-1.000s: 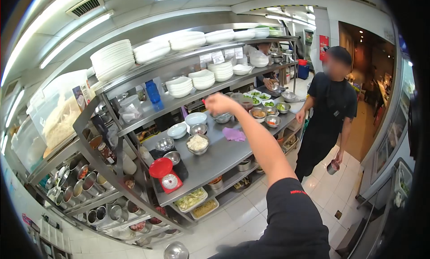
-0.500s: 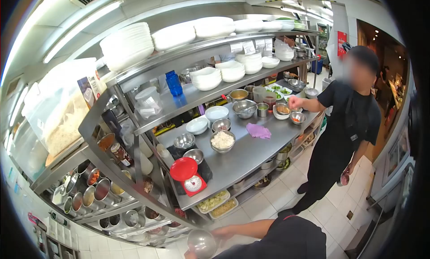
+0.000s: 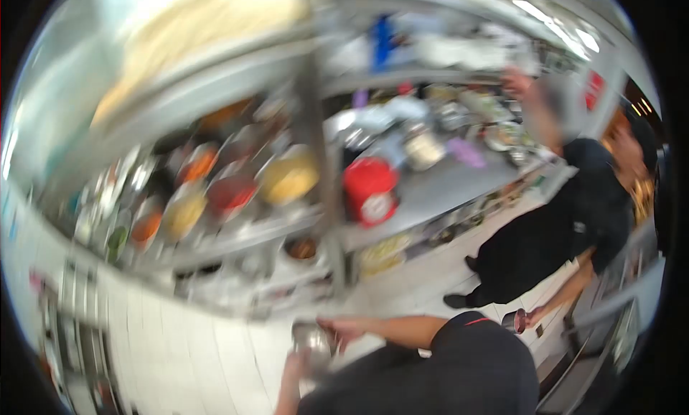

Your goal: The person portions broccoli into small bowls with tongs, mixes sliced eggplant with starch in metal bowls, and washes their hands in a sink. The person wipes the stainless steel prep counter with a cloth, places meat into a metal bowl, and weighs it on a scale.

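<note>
A metal mixing bowl (image 3: 313,340) is low in the view, in front of my dark shirt, blurred by motion. My right hand (image 3: 347,329) grips its right rim. On the lower left side of the bowl, my left hand (image 3: 295,366) is closed round it. What the bowl contains, if anything, cannot be made out. Just beyond it stands a metal rack whose containers hold yellow food (image 3: 288,178), red food (image 3: 233,194) and orange food (image 3: 149,225).
A red kitchen scale (image 3: 371,189) sits on the steel counter (image 3: 438,197), near a bowl of pale food (image 3: 424,148) and a purple cloth (image 3: 466,153). To the right stands a co-worker (image 3: 535,235) in black, holding a small container (image 3: 514,321). White tiled floor (image 3: 208,354) lies below the rack.
My view has swung left and closer to the rack, smearing the picture. The bowl now shows higher in view, with more of my left hand visible. The co-worker's raised hand appears higher.
</note>
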A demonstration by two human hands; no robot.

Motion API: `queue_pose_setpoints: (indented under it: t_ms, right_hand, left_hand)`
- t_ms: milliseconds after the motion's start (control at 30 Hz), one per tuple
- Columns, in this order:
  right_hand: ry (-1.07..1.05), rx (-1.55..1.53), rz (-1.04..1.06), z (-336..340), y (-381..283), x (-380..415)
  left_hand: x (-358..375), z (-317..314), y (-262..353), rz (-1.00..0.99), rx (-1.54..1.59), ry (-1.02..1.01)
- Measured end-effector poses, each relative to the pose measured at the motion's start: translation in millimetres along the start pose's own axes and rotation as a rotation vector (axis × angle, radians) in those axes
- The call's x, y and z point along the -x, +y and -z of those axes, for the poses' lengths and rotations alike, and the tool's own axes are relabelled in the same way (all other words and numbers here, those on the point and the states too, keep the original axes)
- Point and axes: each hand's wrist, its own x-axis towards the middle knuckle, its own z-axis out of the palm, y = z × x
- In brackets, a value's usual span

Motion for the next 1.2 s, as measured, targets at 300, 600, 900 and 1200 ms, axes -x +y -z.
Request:
queue_pose_setpoints:
  t_ms: [300, 600, 900, 1200]
  right_hand:
    - [0.505, 1.034, 0.310, -12, 10, -108]
    - [0.722, 1.153, 0.376, 69, 20, -138]
    - [0.688, 1.138, 0.453, 105, 67, -71]
    - [1.071, 0.760, -0.122, 143, 315, 99]
  left_hand:
    - [74, 102, 134, 0.487, 0.637, 0.418]
    - [109, 111, 63, 0.454, 0.956, 0.734]
    - [36, 32, -31, 0.283, 0.089, 0.112]
    - [-84, -151, 221, 0.791, 0.264, -0.380]
